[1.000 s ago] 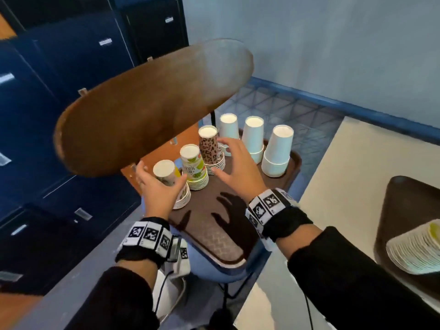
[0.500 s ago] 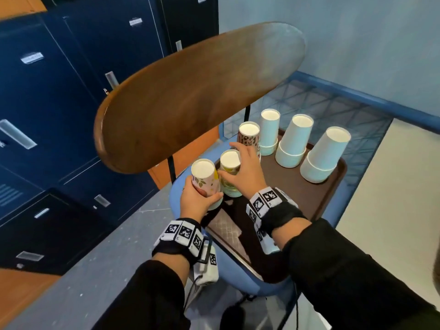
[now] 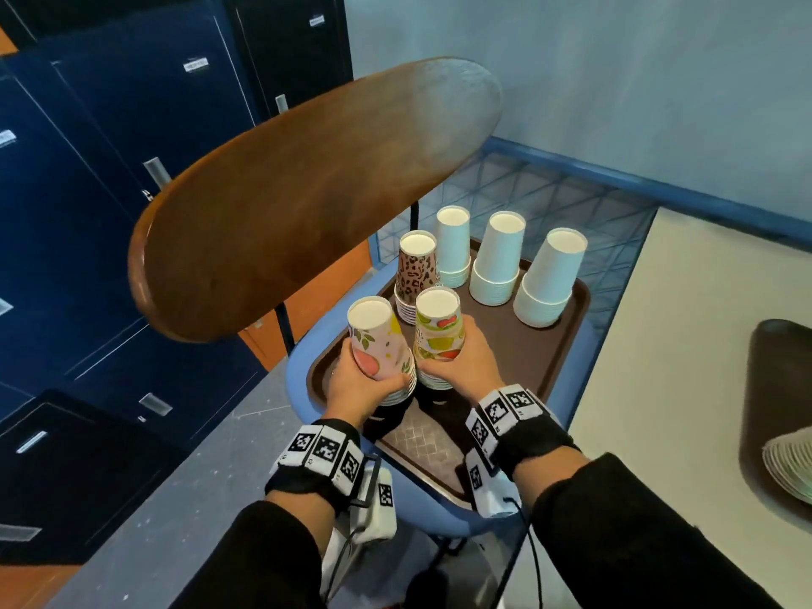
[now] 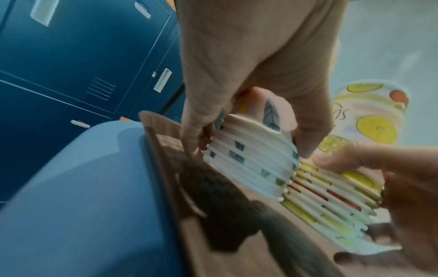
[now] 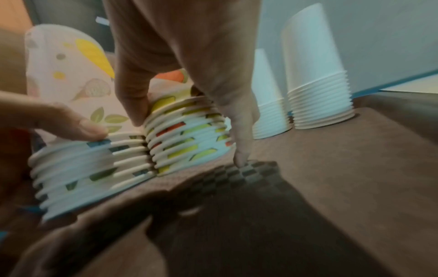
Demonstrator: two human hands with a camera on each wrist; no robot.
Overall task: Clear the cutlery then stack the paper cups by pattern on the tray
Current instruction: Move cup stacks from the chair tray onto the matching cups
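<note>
Left hand (image 3: 358, 384) wraps the leaf stack (image 3: 382, 345); right hand (image 3: 468, 360) wraps the fruit stack (image 3: 437, 334). Rims touch, near-left on tray (image 3: 549, 367). Low grips near the rims likely steady both stacks for sliding. Leopard stack (image 3: 415, 274) and three white stacks (image 3: 498, 257) stand behind. No cutlery seen.

Six upside-down cup stacks: three plain white stacks (image 3: 498, 261), one leopard-print stack (image 3: 415, 274), one fruit-print stack (image 3: 438, 336), one leaf-print stack (image 3: 380, 345). Two brown trays (image 3: 567, 327). Two hands (image 3: 356, 384).
</note>
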